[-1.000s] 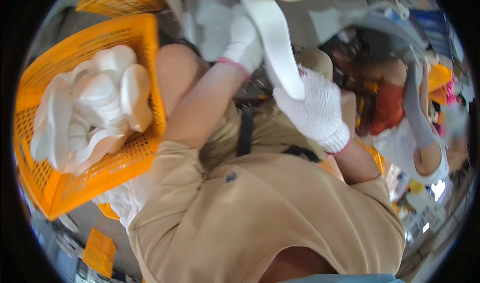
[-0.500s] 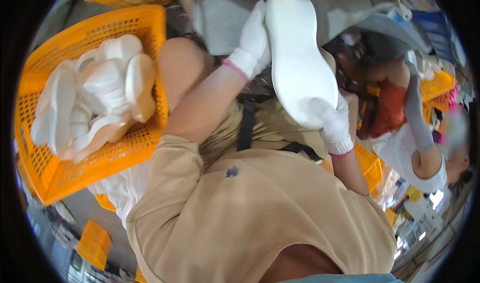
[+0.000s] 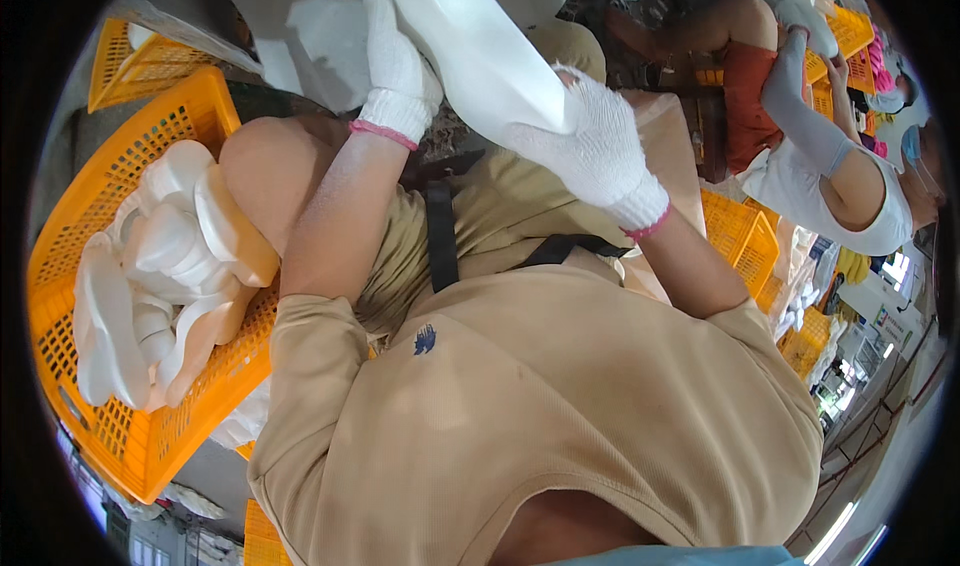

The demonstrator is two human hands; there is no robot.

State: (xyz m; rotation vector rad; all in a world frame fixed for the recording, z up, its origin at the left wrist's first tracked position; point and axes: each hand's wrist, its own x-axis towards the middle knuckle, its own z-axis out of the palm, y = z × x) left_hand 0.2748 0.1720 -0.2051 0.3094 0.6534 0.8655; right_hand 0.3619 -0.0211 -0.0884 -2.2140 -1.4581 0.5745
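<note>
A white foam shoe sole [image 3: 490, 56] is held between my two hands, tilted on its long side, its far end cut off by the upper edge of the view. My left hand [image 3: 400, 71], in a white knit glove with a pink cuff, grips the sole's left edge toward the far end. The near end is in my gloved right hand [image 3: 600, 141], thumb over the upper face and fingers around the end. On my left, several similar white soles [image 3: 165, 256] lie heaped in an orange perforated basket [image 3: 190, 431].
Beyond my hands is a grey machine surface [image 3: 310, 41]. A second orange basket [image 3: 150, 71] stands at the far left. To my right a co-worker in a white top [image 3: 830, 201] sits near stacked orange crates [image 3: 735, 236].
The sole has gone from lying face-up to tilted on its side, its near end swung toward the right. My right hand now wraps further over that end. The whole view has shifted.
</note>
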